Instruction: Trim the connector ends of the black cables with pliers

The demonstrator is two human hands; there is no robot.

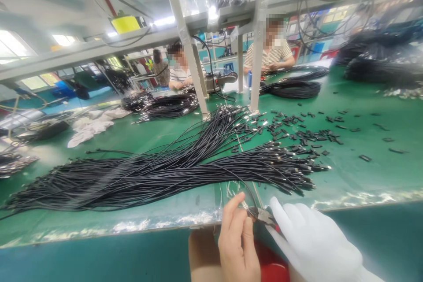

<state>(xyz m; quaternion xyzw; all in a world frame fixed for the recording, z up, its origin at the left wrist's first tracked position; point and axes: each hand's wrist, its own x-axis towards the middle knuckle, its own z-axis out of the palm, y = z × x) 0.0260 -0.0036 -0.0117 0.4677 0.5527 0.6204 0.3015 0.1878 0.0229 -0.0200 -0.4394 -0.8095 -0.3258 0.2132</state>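
Observation:
My bare left hand (236, 240) is closed in a pinch on the end of a thin black cable (246, 189) at the front edge of the green table (363, 172). My right hand (313, 240), in a white glove, grips a small pair of pliers (262, 217) whose jaws meet the cable end beside my left fingers. The cable loops back up into a large pile of black cables (158, 172) spread across the table in front of me. Many small black caps (307, 134) lie scattered to the right of the pile.
A metal shelf frame post (257, 53) stands mid-table. Beyond it two people sit at work among coiled cable bundles (292, 88). White cloths (89, 128) lie at the left. A red container (272, 266) sits below the table edge near my hands.

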